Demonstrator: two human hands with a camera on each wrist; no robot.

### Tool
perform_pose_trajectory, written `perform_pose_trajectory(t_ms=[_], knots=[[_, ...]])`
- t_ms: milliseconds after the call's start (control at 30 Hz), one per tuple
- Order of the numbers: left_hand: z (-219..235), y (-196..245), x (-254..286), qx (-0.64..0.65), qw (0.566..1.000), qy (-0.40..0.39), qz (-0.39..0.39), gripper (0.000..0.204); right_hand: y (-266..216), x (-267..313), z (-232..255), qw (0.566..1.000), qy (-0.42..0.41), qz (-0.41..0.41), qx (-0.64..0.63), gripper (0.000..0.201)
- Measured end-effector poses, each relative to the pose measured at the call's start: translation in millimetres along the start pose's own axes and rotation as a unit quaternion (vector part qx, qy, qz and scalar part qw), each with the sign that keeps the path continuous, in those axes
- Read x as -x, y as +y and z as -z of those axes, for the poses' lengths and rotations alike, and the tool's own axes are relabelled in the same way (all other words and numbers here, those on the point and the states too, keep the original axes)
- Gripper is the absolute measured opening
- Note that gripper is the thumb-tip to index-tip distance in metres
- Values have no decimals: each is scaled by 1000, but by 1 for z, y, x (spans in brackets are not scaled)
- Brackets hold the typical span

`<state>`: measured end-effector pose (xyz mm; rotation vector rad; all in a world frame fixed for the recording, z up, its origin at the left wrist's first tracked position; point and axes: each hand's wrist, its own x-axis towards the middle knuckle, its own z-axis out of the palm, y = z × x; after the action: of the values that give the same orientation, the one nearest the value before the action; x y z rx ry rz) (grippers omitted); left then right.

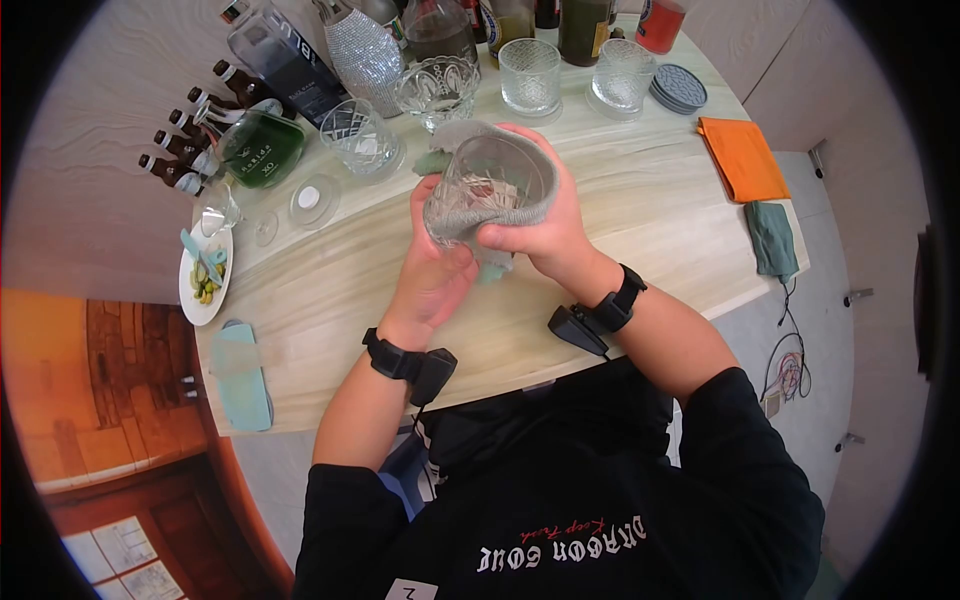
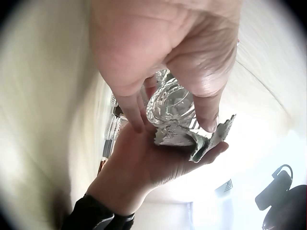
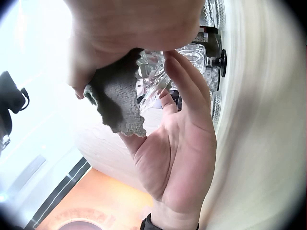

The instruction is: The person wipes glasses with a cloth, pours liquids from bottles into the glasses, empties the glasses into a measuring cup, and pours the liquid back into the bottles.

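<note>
A clear cut-pattern glass (image 1: 490,185) is held tilted above the table, its wide mouth wrapped in a grey-green cloth (image 1: 520,214). The right hand (image 1: 560,215) grips the cloth and rim, thumb on the near side and fingers behind. Around the lower left part of the glass curl the fingers of the left hand (image 1: 437,272). In the left wrist view the glass base (image 2: 170,103) shows between the left thumb and fingers. The right wrist view shows the cloth (image 3: 117,96) hanging beneath the right hand (image 3: 134,28); the left hand (image 3: 180,148) supports the glass from the other side.
Behind the hands stand a patterned tumbler (image 1: 360,140), a stemmed bowl (image 1: 437,88), two textured glasses and several bottles. A green decanter (image 1: 262,150) and a white plate (image 1: 200,300) are at left. An orange cloth (image 1: 742,160) and dark green cloth (image 1: 770,240) lie at right.
</note>
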<state>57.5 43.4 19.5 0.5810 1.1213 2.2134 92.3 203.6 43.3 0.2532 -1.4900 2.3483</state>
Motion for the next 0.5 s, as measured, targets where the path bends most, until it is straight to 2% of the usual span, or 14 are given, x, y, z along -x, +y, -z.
perform_pose_trajectory(t_ms=[67, 200, 300, 367, 400, 433, 467, 500], knots=[[0, 0, -1, 19, 1000, 18, 2, 100, -1, 0, 0, 1000, 6, -13, -7, 104], [8, -7, 3, 9, 1000, 17, -7, 95, 1, 1, 0, 999, -25, 8, -18, 97], [15, -12, 7, 20, 999, 24, 31, 92, 6, 4, -1, 998, -60, -22, 16, 106], [6, -5, 7, 98, 990, 34, 99, 101, 8, 5, -1, 992, -111, -26, 52, 110], [13, -8, 7, 97, 990, 34, 99, 101, 10, 5, -1, 992, -111, -26, 52, 110], [25, -10, 7, 222, 961, 15, 162, 104, 12, 6, 0, 987, -136, -3, 82, 110], [33, -13, 7, 342, 913, -5, 223, 108, 13, 6, 0, 980, -161, 19, 111, 111], [32, -11, 7, 342, 913, -5, 223, 108, 14, 6, 0, 981, -161, 19, 111, 111]])
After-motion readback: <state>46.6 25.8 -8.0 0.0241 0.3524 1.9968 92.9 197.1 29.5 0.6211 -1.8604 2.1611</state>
